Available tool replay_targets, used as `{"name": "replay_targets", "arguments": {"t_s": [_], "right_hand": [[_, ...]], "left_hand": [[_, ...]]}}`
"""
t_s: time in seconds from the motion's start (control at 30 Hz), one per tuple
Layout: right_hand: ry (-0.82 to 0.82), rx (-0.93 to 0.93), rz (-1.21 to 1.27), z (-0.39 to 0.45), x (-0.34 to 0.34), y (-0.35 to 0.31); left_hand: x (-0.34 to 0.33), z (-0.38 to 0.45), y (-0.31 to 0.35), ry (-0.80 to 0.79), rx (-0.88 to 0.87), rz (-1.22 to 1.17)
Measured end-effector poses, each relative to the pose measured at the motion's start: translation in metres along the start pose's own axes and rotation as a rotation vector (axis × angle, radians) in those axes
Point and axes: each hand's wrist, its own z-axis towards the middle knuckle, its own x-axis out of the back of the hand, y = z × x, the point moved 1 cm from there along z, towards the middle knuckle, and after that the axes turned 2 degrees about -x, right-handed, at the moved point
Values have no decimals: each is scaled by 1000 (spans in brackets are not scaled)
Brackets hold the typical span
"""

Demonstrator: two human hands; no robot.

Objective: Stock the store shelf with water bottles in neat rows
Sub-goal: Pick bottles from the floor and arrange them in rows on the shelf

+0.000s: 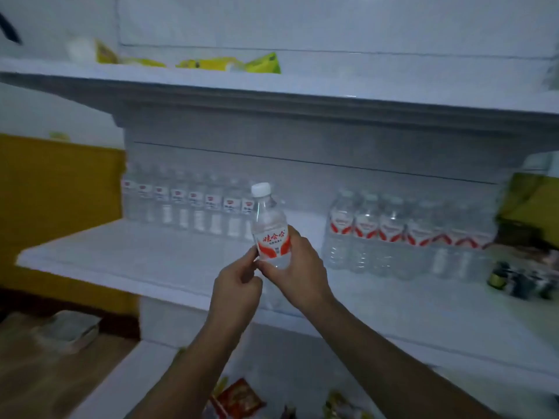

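One water bottle (270, 229) is held upright in front of the middle shelf (151, 261), white cap up and its red-and-white label turned toward the camera. The right hand (298, 266) wraps the lower body from the right, its fingers (295, 234) curled round the label, while the left hand (239, 287) pinches the bottle's lower left edge with thumb and fingertips closed on it. Holding it with both hands and label forward looks like a way of squaring the bottle before it is set down, so it will face out like the rest.

Behind it, along the back wall of the shelf, a row of bottles (187, 204) stands side by side, labels forward, ending just left of the held bottle. The bare stretch of shelf to the right of that row is, I judge, where this one belongs, extending the line. Further right sits a wrapped pack of bottles (402, 237), still bundled, probably the supply being drawn from.

Beyond the pack, at the shelf's right end, lie small dark items too blurred to name. Above, the upper shelf (272, 89) carries yellow-green packets (230, 63). Below, near the forearms, some red and yellow snack packets (239, 399) show on a lower level.
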Motion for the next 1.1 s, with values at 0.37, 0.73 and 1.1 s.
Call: {"name": "replay_targets", "arguments": {"t_s": [0.37,0.73,1.1], "right_hand": [[320,-305,-162,-87,171,119],[470,-404,18,-86,233,197],[397,-414,72,23,238,282]], "left_hand": [[-185,-39,39,-474,-216,-48],[-272,-26,38,-700,-281,2],[-286,21,-43,-745,-301,555]]}}
